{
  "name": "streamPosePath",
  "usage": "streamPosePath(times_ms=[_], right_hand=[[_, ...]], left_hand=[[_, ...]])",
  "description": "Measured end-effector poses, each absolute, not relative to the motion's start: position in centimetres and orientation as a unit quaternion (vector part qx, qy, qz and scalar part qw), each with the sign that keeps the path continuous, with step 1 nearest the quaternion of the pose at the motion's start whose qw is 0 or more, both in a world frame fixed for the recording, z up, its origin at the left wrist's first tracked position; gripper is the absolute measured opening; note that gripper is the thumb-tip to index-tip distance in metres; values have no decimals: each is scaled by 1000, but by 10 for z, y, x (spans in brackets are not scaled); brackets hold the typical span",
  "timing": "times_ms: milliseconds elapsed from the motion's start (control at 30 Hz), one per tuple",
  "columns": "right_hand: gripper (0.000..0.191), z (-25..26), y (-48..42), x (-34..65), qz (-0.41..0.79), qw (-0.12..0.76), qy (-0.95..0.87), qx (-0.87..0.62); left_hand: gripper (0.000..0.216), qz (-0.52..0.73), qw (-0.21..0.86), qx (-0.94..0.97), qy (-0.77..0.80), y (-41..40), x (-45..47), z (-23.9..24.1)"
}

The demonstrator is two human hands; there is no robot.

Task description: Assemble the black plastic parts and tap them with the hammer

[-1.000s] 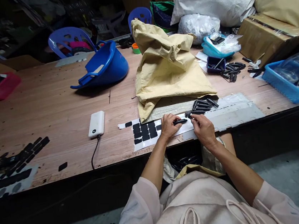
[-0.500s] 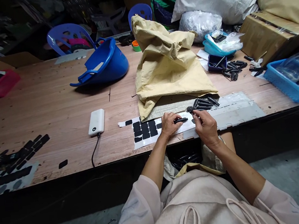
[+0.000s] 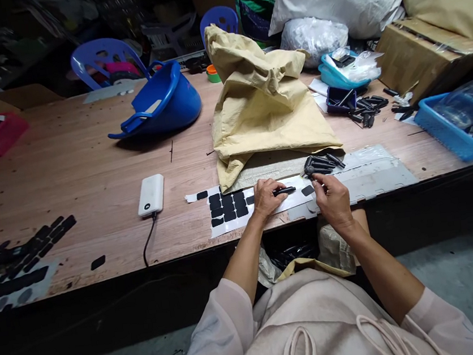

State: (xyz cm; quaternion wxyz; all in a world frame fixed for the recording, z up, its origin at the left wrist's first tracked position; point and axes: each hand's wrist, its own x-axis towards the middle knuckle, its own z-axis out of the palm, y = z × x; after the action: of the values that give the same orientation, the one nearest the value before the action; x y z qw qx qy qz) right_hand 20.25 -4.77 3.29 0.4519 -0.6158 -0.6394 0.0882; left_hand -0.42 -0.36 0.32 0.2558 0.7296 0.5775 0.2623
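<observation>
My left hand [image 3: 267, 198] is closed on a slim black tube-shaped piece [image 3: 285, 191], holding it low over a white backing sheet [image 3: 281, 218]. Black rounded stickers [image 3: 228, 206] sit in rows on that sheet, left of this hand. Another black sticker [image 3: 307, 190] lies between my two hands. My right hand [image 3: 331, 196] pinches a small dark round piece [image 3: 310, 171] at its fingertips. Just beyond those fingers is a pile of black tube-shaped pieces [image 3: 324, 163].
A beige cloth sack [image 3: 272, 116] stands behind my hands. Further left are a white power bank [image 3: 151, 195] with a cable and a blue plastic scoop-like basin [image 3: 168, 100]. A blue basket [image 3: 444, 125] and a cardboard box [image 3: 423, 59] are at the right.
My right hand has shifted slightly right with the small round piece, uncovering more of the sticker between my hands. My left hand keeps its hold on the black tube-shaped piece.
</observation>
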Motion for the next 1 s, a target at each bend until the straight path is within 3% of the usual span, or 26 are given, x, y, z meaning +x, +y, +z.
streamPosePath(times_ms=[567,900,1000], right_hand=[[27,22,-53,200,132,457,-621,-623],[29,43,-58,181,97,457,-670,-577],[31,31,-62,178,102,421,-690,-580]], left_hand=[[13,258,241,740,573,-6,-5,6],[6,262,249,742,565,-5,-6,4],[6,259,253,740,566,-4,-6,3]])
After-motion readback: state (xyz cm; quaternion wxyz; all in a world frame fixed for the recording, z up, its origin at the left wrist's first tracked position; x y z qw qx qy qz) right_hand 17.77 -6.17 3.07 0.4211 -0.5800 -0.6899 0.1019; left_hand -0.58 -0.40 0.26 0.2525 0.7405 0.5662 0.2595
